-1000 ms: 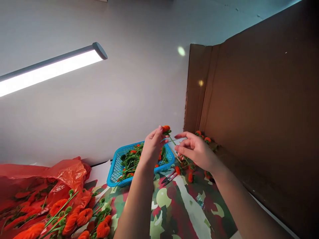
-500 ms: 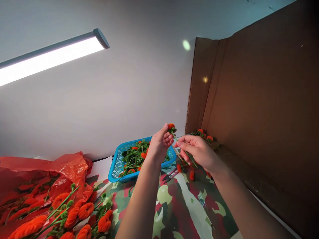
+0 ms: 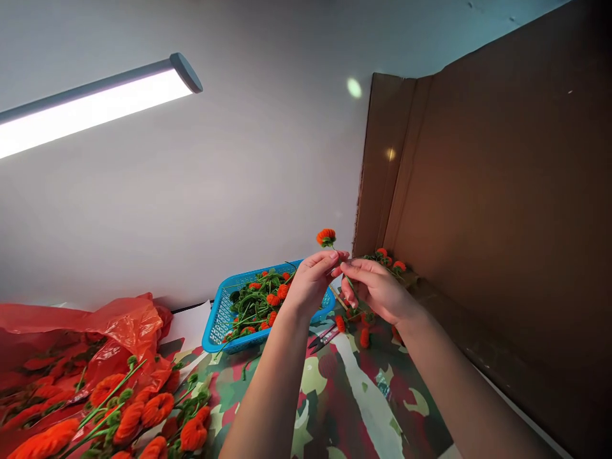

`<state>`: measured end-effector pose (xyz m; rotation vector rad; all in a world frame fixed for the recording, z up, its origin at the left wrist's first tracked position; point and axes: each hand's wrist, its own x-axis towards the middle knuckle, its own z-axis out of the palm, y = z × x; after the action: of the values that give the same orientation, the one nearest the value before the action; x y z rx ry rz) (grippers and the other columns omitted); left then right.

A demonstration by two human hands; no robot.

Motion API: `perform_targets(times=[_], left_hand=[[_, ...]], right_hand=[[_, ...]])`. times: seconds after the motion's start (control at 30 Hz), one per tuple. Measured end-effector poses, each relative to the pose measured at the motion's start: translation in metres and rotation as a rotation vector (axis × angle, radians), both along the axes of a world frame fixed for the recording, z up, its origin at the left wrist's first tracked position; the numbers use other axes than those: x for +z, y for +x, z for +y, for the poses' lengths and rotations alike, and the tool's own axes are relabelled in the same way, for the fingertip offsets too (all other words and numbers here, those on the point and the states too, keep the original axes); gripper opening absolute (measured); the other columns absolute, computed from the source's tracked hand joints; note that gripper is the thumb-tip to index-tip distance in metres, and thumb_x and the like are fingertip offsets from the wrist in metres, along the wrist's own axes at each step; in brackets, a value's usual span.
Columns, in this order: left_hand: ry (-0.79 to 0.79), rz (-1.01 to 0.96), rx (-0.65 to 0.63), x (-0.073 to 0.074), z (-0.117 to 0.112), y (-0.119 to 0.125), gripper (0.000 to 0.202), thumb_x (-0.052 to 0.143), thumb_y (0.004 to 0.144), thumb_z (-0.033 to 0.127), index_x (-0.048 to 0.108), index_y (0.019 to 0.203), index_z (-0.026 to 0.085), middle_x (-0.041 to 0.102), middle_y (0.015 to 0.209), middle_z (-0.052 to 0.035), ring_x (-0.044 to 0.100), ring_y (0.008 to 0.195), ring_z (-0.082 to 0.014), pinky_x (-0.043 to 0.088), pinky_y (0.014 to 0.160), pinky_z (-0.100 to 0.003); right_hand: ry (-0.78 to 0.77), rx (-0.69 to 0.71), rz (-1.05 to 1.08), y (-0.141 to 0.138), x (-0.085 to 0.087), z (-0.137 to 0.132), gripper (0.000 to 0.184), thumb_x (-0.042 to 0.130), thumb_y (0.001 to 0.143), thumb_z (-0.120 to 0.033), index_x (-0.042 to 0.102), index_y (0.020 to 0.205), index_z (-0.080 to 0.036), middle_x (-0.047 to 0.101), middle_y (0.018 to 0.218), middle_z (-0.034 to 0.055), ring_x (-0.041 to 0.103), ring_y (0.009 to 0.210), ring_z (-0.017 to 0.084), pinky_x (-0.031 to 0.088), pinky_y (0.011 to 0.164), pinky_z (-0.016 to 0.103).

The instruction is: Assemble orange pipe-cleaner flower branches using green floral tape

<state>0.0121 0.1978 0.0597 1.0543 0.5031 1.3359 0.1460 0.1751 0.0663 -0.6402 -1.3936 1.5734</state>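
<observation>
An orange fuzzy pipe-cleaner flower with a green base and thin green stem stands upright above my hands. My left hand pinches its stem just below the head, thumb against fingers. Close beside it, my right hand is closed on the lower stem, and the two hands' fingertips nearly meet. Behind my left forearm sits a blue plastic basket holding several similar orange flowers and green stems. Dark-bladed snips lie on the patterned table cover below my hands.
At the left, a red plastic bag lies among many orange flowers. More loose flowers rest under my right hand, others by the tall cardboard panel on the right. A lit tube lamp hangs at upper left.
My left hand has shifted from the flower's head down to its stem, so the head now stands free above the fingers. My two hands have come closer together.
</observation>
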Motion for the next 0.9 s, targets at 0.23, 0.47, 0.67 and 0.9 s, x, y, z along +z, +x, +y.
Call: perform_targets(times=[0.23,0.47,0.67,0.9], left_hand=[[-0.001,-0.079,0.191,0.0008,0.0043,-0.003,0.018,0.074,0.062,0.032,0.068,0.068,0.016,0.066,0.076,-0.0025,0.057,0.075,-0.0124,0.038,0.059,-0.021],[-0.025,-0.074,0.011,0.0004,0.002,-0.0025,0.024,0.07,0.068,0.037,0.069,0.074,0.014,0.066,0.078,-0.0046,0.057,0.071,-0.0117,0.04,0.058,-0.022],[0.002,-0.041,-0.005,-0.0024,0.004,-0.0034,0.019,0.074,0.063,0.032,0.07,0.071,0.014,0.067,0.074,-0.0041,0.056,0.065,-0.0108,0.039,0.054,-0.021],[-0.002,-0.02,0.064,-0.0029,0.0055,-0.0029,0.018,0.074,0.063,0.032,0.07,0.068,0.014,0.066,0.078,-0.0045,0.054,0.063,-0.0097,0.039,0.054,-0.02]], right_hand=[[0.047,0.103,-0.122,0.0089,0.0009,0.0017,0.023,0.057,0.082,-0.034,0.065,0.09,-0.014,0.062,0.06,0.0007,0.055,0.055,0.01,0.044,0.053,0.022],[0.104,0.05,-0.11,0.0062,-0.0012,0.0022,0.018,0.058,0.082,-0.031,0.062,0.083,-0.014,0.06,0.06,-0.0002,0.053,0.055,0.01,0.043,0.056,0.022],[0.157,-0.001,-0.156,0.0051,-0.0031,0.0033,0.02,0.057,0.083,-0.034,0.061,0.082,-0.014,0.06,0.061,-0.0002,0.052,0.055,0.01,0.042,0.058,0.024],[0.143,0.037,-0.2,0.0049,-0.0005,0.0025,0.025,0.054,0.085,-0.037,0.061,0.084,-0.013,0.067,0.07,0.0042,0.055,0.061,0.011,0.044,0.06,0.024]])
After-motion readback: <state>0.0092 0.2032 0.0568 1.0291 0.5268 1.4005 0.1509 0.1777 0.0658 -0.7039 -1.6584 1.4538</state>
